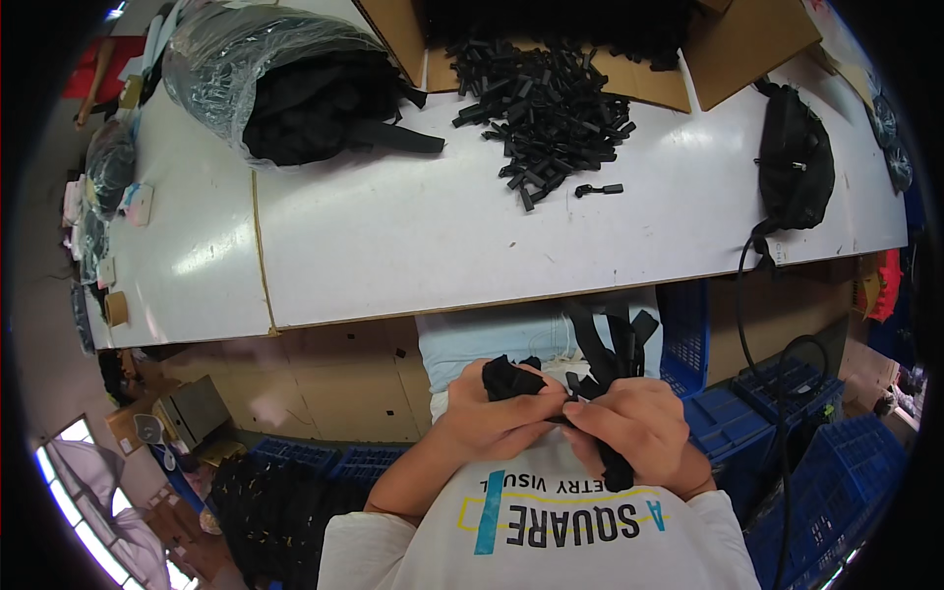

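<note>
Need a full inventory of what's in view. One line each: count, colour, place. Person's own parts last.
Black strapping: several lengths, exact count unclear, black, in both hands
Table: 1, white, across the middle
Cardboard box: 1, brown, open, table's far side
Small parts: many, black, heaped before the box
Loose part: 1, black, just nearer than the heap
Plastic bag: 1, clear, black fabric inside, table's upper left
Pouch: 1, black, table's right
Tape roll: 1, brown, table's left end
Crates: several, blue, below the table
White shirt: 1, bottom centre
Left grip: 1, bare, closed on strapping
Right grip: 1, bare, closed on strapping
Rim clutter: too distorted to count
</note>
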`<control>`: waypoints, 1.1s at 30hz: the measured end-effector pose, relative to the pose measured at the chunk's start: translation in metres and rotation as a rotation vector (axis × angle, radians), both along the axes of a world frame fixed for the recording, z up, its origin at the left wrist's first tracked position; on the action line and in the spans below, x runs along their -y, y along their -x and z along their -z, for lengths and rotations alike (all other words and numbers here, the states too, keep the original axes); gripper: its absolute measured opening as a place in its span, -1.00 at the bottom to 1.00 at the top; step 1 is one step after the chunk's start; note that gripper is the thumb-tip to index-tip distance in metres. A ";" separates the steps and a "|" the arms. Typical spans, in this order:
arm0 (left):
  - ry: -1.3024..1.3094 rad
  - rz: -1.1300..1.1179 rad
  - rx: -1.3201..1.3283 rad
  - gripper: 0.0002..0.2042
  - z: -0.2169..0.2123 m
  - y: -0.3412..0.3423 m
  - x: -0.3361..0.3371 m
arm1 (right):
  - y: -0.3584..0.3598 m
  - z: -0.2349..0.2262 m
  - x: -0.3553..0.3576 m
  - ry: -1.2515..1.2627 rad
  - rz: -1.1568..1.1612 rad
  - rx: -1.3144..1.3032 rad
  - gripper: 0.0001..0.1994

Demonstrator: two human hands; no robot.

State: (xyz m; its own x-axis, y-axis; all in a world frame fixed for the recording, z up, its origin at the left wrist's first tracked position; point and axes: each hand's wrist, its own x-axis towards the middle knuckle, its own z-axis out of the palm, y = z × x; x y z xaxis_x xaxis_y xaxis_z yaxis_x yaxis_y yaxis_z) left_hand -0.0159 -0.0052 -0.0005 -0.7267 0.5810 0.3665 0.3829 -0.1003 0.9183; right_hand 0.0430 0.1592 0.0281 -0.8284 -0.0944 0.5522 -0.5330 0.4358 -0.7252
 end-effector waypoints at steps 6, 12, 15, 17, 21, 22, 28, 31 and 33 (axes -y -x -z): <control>-0.023 -0.013 -0.017 -0.81 0.001 -0.001 -0.003 | 0.000 0.002 0.001 0.057 0.028 -0.007 -0.71; 0.034 -0.007 -0.052 -0.80 0.000 -0.002 0.000 | 0.000 0.001 0.002 0.071 0.033 0.000 -0.73; 0.021 -0.005 -0.046 -0.79 0.003 -0.004 0.002 | 0.000 0.001 0.002 0.059 0.028 -0.002 -0.73; 0.030 -0.005 -0.048 -0.79 0.003 -0.004 0.002 | 0.001 0.001 0.002 0.066 0.027 -0.003 -0.72; 0.058 -0.017 -0.020 -0.70 0.005 -0.008 0.005 | 0.002 0.000 0.002 0.082 0.023 -0.010 -0.71; 0.060 -0.025 -0.002 -0.66 0.006 -0.009 0.006 | 0.002 0.000 0.002 0.085 0.011 0.000 -0.71; 0.074 -0.048 0.014 -0.67 0.002 -0.009 0.003 | 0.000 0.000 -0.001 0.053 -0.011 0.031 -0.70; 0.089 -0.056 0.008 -0.68 0.003 -0.011 0.004 | -0.001 0.001 -0.002 0.065 -0.027 0.055 -0.70; 0.111 -0.073 -0.033 -0.67 0.000 -0.010 0.003 | -0.002 0.002 -0.002 0.081 -0.034 0.074 -0.71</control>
State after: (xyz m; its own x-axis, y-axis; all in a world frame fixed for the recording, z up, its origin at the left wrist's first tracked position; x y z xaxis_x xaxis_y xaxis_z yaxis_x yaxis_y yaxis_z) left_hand -0.0063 -0.0086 -0.0005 -0.7573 0.5650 0.3276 0.4158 0.0303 0.9089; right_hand 0.0452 0.1610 0.0265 -0.8641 -0.0811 0.4967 -0.4905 0.3566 -0.7952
